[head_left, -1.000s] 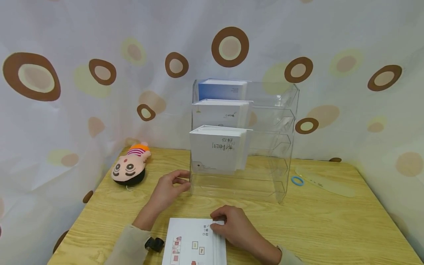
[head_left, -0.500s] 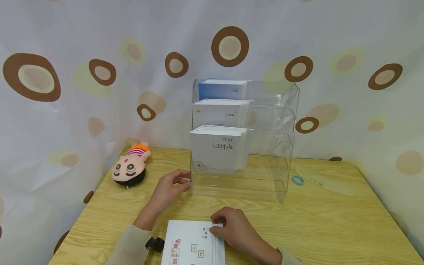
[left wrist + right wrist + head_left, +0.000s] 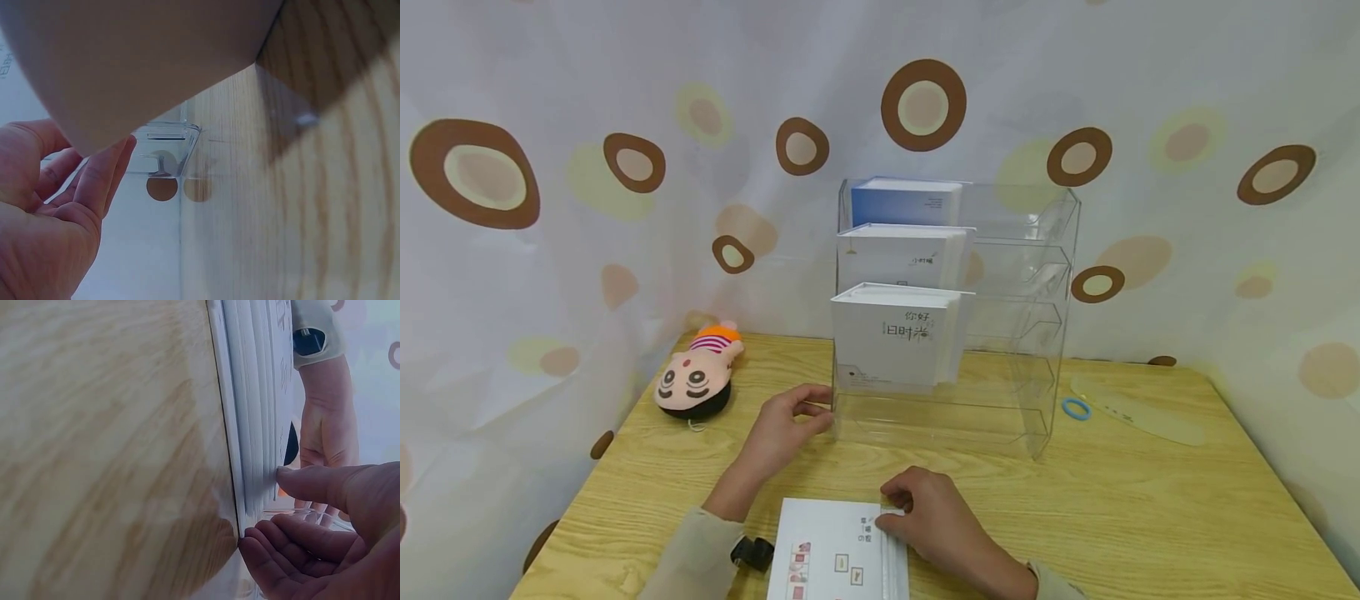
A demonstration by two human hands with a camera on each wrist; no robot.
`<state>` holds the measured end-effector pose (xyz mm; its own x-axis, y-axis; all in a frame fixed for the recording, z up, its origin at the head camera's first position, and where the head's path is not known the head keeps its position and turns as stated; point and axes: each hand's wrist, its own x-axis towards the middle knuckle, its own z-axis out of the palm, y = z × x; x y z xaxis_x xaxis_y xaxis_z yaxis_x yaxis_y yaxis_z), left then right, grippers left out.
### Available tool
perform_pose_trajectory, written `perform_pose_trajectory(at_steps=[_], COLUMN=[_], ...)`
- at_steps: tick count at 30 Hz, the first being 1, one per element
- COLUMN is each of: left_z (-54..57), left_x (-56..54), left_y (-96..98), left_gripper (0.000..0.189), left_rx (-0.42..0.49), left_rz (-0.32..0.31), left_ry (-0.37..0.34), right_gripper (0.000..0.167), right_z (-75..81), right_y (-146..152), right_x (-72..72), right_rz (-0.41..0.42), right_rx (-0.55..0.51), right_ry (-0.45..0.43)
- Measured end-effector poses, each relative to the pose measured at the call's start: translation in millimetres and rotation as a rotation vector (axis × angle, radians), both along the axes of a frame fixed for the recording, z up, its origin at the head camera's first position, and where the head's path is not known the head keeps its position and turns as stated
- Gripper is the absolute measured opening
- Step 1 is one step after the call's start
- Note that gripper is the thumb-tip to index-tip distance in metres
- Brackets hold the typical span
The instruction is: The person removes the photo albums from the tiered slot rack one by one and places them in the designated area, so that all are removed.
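Observation:
My left hand touches the left side of a clear tiered rack with its fingertips and thumb, fingers extended. The left wrist view shows that hand behind a large, plain close-up surface that hides part of it. At the near edge of the head view, my right hand pinches the far right corner of a white printed book. In the right wrist view, its thumb lies on the cover and its fingers are at the lower edge, beside several white layers. The near end of the book runs out of the head view.
Upright white books stand in the rack's front tiers, with a blue-covered one behind. A plush doll lies at left on the wooden table. At right are a blue ring and a pale flat strip.
The book under my right hand has slid slightly toward me, and its right-hand layers show a little differently. My left hand stays at the rack's side.

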<state>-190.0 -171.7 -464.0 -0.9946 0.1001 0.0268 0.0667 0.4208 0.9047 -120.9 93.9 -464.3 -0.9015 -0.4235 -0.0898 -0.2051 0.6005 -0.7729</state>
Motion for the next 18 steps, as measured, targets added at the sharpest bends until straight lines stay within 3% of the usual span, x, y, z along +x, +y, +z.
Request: perform_pose_trajectory(at_steps=[10,18], left_z=[0.1,-0.1], left_x=[-1.1,-0.6], left_y=[0.4,-0.5], left_gripper=[0.041,0.04], left_rx=[-0.003,-0.003], left_rz=[0.003,0.0], left_ry=[0.001,0.0], right_gripper=[0.031,0.033], right_z=[3.0,20.6], right_y=[3,3], right_x=[-0.8,-6.7], right_rz=[-0.017,-0.042], right_rx=[-0.017,-0.011], right_ry=[0.077,0.128])
